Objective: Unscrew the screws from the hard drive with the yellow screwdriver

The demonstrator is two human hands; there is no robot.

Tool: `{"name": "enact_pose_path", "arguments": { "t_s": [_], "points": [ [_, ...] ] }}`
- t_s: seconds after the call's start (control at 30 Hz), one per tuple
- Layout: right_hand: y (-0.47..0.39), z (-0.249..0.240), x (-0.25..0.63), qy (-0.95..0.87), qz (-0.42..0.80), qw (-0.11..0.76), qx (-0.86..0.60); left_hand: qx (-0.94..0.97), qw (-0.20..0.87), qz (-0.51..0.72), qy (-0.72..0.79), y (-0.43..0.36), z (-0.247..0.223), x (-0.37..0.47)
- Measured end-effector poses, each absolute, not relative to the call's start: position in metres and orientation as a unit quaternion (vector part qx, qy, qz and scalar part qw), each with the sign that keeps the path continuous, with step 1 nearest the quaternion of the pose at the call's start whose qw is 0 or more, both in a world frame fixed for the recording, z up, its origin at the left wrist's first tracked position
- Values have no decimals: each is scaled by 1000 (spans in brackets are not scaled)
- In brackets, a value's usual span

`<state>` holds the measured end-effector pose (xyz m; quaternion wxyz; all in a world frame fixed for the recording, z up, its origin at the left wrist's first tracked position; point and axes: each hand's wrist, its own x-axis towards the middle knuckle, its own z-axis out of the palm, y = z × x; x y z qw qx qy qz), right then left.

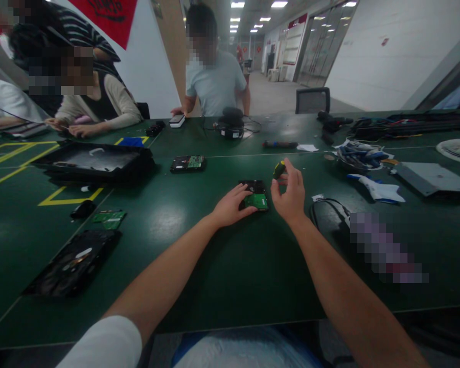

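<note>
On the green table (199, 286) in front of me lies a hard drive (257, 200) with its green circuit board facing up. My left hand (232, 205) holds it at the left side, fingers along its far left part and thumb by the near edge. Just right of the drive, my right hand (290, 191) is raised and grips a yellow and black screwdriver (279, 169) between thumb and fingers. The screwdriver's tip cannot be made out. Farther left, a second hard drive (187, 163) lies by itself.
At left are a black tray (95, 158), a loose green circuit board (110, 219) and a black casing (74, 263). At right lie a cable (329, 202), gloves (377, 188) and a grey metal box (435, 179). People sit across the table.
</note>
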<state>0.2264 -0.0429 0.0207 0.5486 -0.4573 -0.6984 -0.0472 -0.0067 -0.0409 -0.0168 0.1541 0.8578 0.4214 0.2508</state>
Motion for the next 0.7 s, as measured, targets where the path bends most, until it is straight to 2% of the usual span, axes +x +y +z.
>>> {"name": "enact_pose_path", "arguments": {
  "t_s": [0.7],
  "points": [
    [-42,19,226,-688,-50,555,-465,860,148,252,418,-40,-18,-7]
  ]
}}
